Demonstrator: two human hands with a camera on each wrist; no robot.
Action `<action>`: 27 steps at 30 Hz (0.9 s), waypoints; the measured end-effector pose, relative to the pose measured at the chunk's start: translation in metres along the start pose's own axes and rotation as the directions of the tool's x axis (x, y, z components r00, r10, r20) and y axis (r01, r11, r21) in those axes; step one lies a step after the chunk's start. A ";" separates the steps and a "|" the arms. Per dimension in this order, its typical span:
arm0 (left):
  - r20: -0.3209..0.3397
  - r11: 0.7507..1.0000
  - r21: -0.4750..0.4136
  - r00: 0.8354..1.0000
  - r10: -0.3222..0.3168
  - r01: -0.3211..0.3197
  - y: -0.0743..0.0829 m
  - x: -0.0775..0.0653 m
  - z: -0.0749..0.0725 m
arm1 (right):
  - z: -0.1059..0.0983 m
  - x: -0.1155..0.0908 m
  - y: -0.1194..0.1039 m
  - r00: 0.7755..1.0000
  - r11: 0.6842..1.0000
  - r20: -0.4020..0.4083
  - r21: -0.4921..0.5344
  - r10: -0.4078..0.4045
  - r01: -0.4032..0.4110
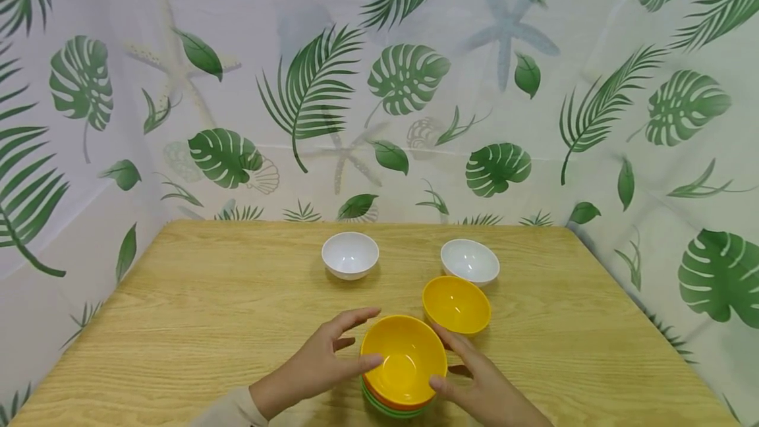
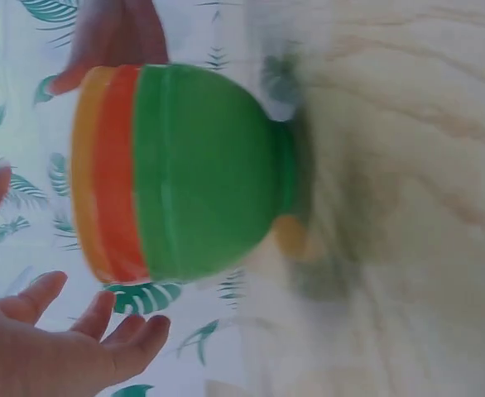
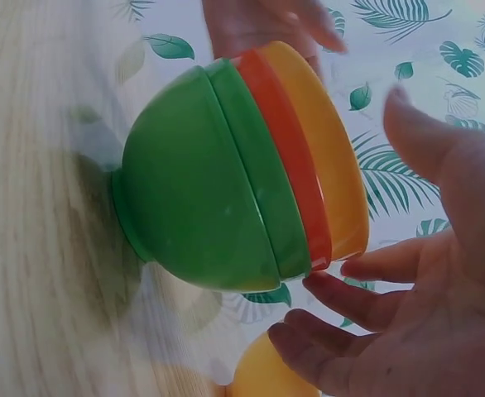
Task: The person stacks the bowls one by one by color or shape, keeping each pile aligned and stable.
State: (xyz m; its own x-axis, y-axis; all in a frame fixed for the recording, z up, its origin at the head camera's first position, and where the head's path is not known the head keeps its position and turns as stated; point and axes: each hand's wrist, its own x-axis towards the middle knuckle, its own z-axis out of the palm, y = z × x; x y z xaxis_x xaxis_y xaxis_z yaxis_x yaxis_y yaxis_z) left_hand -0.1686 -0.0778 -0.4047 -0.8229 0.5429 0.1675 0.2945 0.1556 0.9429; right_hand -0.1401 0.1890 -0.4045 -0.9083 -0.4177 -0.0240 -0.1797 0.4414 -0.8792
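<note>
A stack of nested bowls stands upright near the table's front edge. Its top is a yellow bowl (image 1: 403,348), with an orange-red bowl (image 2: 118,174) under it and two green bowls (image 3: 201,182) at the bottom. My left hand (image 1: 317,361) is at the stack's left side, fingers spread and loosely bent, thumb over the yellow rim in the head view. On the other side, my right hand (image 1: 483,381) has its fingertips right at the rims, with its thumb raised apart from them in the right wrist view. Neither hand grips a bowl.
A second yellow bowl (image 1: 456,305) sits just behind the stack to the right. Beyond it is a white bowl (image 1: 470,261), partly overlapped by it. Another white bowl (image 1: 350,256) stands at the back middle of the wooden table (image 1: 237,282). Leaf-printed cloth (image 1: 427,170) hangs behind.
</note>
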 end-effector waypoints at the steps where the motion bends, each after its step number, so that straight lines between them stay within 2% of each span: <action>1: -0.025 1.000 -0.016 1.000 0.006 -0.006 0.004 0.001 -0.001 | 0.000 -0.001 0.000 1.000 1.000 -0.026 0.016 -0.003 0.004; 3: -0.068 0.996 -0.082 0.998 0.015 -0.020 0.012 0.004 -0.002 | -0.001 -0.002 0.000 0.995 0.999 -0.099 0.040 -0.025 0.029; 5: -0.102 0.988 -0.149 0.995 0.011 -0.027 0.019 0.007 -0.002 | -0.003 -0.003 0.000 0.979 0.997 -0.200 0.057 -0.032 0.044; 7: -0.126 0.972 -0.234 0.992 -0.004 -0.025 0.026 0.009 -0.001 | -0.004 -0.003 0.001 0.950 0.996 -0.304 0.019 -0.074 0.084; 10: -0.153 0.942 -0.335 0.988 -0.022 -0.031 0.036 0.011 0.002 | -0.006 -0.002 0.002 0.891 0.986 -0.422 -0.095 -0.166 0.139; 12: -0.163 0.917 -0.396 0.986 -0.035 -0.033 0.043 0.013 0.006 | -0.010 -0.002 0.003 0.857 0.972 -0.462 -0.169 -0.226 0.165; 14: -0.170 0.896 -0.442 0.984 -0.047 -0.034 0.049 0.016 0.009 | -0.013 -0.002 0.004 0.840 0.964 -0.481 -0.199 -0.251 0.175; 18: -0.167 0.865 -0.500 0.984 -0.067 -0.026 0.059 0.023 0.019 | -0.022 -0.003 0.003 0.836 0.972 -0.502 -0.174 -0.223 0.155; 23: -0.155 0.848 -0.530 0.984 -0.090 -0.006 0.068 0.036 0.029 | -0.032 -0.003 0.002 0.834 0.985 -0.525 -0.111 -0.171 0.132; 27: -0.135 0.830 -0.557 0.985 -0.111 0.018 0.073 0.046 0.037 | -0.039 -0.001 0.002 0.844 0.997 -0.530 -0.032 -0.076 0.070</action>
State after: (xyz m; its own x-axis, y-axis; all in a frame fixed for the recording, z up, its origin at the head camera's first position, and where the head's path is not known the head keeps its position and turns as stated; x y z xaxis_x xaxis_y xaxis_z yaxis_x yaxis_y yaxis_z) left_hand -0.1670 -0.0115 -0.3389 -0.9086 0.4059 0.0986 -0.0406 -0.3208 0.9463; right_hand -0.1542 0.2217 -0.3877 -0.9537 0.0350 0.2986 -0.2543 0.4360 -0.8633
